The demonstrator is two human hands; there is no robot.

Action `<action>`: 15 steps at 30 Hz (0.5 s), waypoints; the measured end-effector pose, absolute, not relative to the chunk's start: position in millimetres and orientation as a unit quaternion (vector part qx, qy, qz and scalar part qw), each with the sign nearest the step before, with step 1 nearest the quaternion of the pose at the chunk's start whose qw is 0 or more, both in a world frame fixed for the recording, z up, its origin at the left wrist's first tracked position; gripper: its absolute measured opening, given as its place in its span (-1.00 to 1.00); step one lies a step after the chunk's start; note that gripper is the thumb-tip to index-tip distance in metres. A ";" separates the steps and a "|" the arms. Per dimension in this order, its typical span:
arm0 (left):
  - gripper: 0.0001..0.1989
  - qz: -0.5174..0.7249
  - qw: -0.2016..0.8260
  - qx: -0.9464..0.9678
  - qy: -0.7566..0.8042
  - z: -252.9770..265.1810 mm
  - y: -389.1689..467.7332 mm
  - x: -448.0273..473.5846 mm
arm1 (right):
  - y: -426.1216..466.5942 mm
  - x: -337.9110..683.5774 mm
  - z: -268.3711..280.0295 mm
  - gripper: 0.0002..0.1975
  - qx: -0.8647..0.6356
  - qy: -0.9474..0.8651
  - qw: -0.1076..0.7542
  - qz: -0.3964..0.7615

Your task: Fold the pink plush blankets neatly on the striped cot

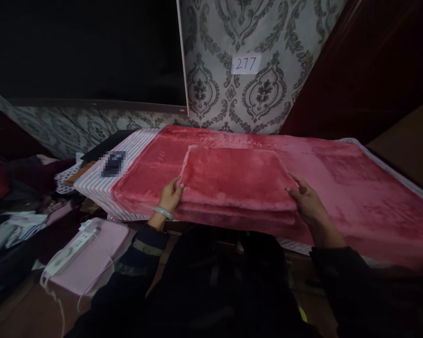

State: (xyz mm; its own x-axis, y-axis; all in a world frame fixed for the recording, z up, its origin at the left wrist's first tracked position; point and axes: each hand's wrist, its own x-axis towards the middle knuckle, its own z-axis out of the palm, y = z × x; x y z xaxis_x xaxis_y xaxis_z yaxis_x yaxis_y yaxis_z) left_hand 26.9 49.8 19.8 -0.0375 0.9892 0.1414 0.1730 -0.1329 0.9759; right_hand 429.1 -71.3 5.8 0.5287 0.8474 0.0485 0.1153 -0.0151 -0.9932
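Observation:
A folded pink plush blanket (234, 176) lies in front of me in a flat rectangle, its layers showing along the near edge. My left hand (171, 195), with a pale bangle at the wrist, is closed on its left edge, thumb on top. On the opposite side my right hand (305, 201) pinches the right edge between thumb and fingers. Beneath it spreads a larger pink plush cover (341, 188) over a striped cloth (100, 180). The fingers under the blanket's edges are partly hidden.
A blurred-out dark item (113, 164) lies on the striped cloth. A large dark screen (88, 51) hangs at the back left, and a paper marked 277 (246, 64) is on the wall. At lower left, a white power strip (72, 249) with cords rests on a pink surface (105, 239), beside heaped clothes (24, 230).

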 end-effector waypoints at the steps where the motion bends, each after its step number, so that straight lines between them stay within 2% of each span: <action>1: -0.71 0.505 0.419 0.561 0.504 18.6 49.3 27.4 | -71.9 430.2 6.1 -0.29 -0.637 -0.383 0.602 0.293; 5: -0.64 0.492 0.475 0.546 0.484 10.5 44.3 25.8 | -76.6 436.5 -7.3 -0.29 -0.639 -0.383 0.597 0.297; 9: -0.60 0.508 0.445 0.533 0.510 5.9 33.5 17.3 | -83.1 442.6 -28.5 -0.52 -0.670 -0.347 0.585 0.297; 12: -0.67 0.525 0.416 0.528 0.523 7.7 22.6 10.4 | -94.6 443.3 -32.4 -0.63 -0.674 -0.343 0.599 0.263; 15: -0.75 0.521 0.412 0.528 0.530 9.6 9.6 8.6 | -112.5 439.3 -30.6 -0.63 -0.676 -0.329 0.604 0.264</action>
State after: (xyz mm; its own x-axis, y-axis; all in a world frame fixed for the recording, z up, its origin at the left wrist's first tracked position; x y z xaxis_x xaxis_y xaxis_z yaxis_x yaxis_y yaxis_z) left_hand 8.6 9.6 9.6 -0.1037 0.9880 0.1142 0.1306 -0.1004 0.9863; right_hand 439.3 -112.5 -30.6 0.6442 0.7637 0.0416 0.1266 -0.0528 -0.9905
